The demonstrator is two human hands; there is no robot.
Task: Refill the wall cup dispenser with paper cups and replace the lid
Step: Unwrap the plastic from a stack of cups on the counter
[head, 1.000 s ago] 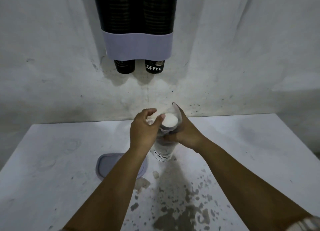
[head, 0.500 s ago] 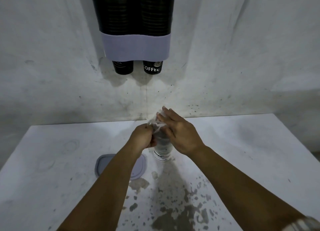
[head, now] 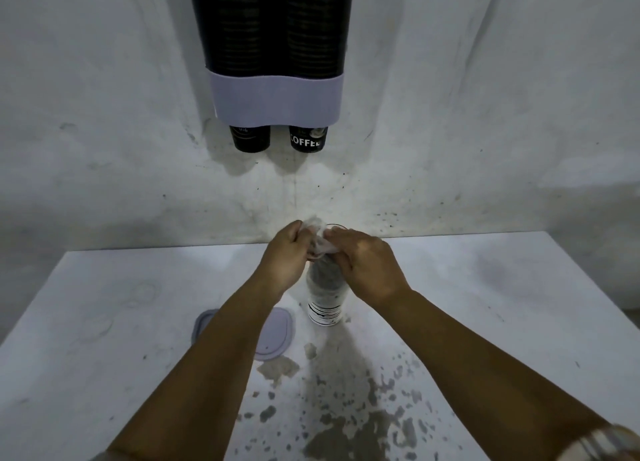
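Observation:
A stack of paper cups [head: 325, 298] in a clear plastic sleeve stands upright on the white table [head: 485, 304]. My left hand [head: 285, 256] and my right hand [head: 367, 266] both grip the bunched plastic wrap [head: 317, 233] at the top of the stack. On the wall above hangs the cup dispenser [head: 277, 93], two dark tubes full of cups with a pale lilac band. Two black cups [head: 306, 138] poke out below it, one marked COFFEE. The grey-lilac lid [head: 277, 332] lies flat on the table, partly hidden under my left forearm.
The table's near middle shows grey patches of chipped paint [head: 346, 419]. A stained white wall [head: 485, 114] rises right behind the table. The table's right edge [head: 602, 287] falls off to a darker floor.
The open wrap with the white cup top showing has been gathered. Both hands have closed on the plastic at the top of the stack and pull it apart.

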